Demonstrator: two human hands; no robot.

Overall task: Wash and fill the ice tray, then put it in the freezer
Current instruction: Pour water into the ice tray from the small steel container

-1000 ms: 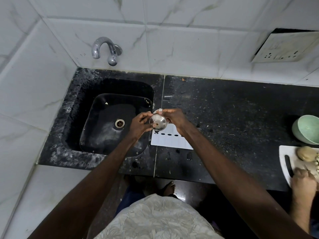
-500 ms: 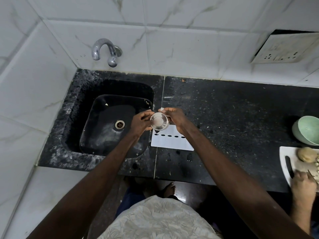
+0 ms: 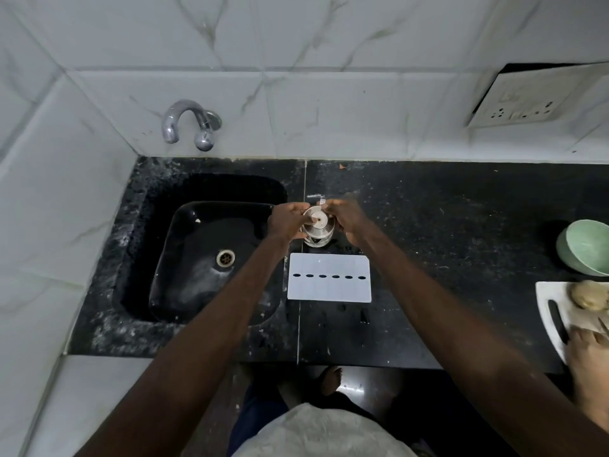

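Both hands, left hand [image 3: 290, 222] and right hand [image 3: 346, 221], grip a small steel container [image 3: 317, 227] above the worktop [image 3: 445, 225], just behind the white ice tray [image 3: 329, 277].

One black sink [image 3: 204, 258] with one drain [image 3: 225, 257] sits in the dark surface [image 3: 461, 245], under one chrome tap [image 3: 189, 123]. One white flat tray [image 3: 329, 277] shows a row of six dark oval slots. One small steel container [image 3: 317, 227] is there. One green bowl [image 3: 585, 247], one white cutting board [image 3: 549, 305] and one knife [image 3: 558, 321] are at the right. One wall socket plate [image 3: 534, 97]. Three hands are visible: left hand [image 3: 287, 221], right hand [image 3: 347, 219], and another person's hand [image 3: 590, 354]. One bare foot [image 3: 331, 379] shows below.
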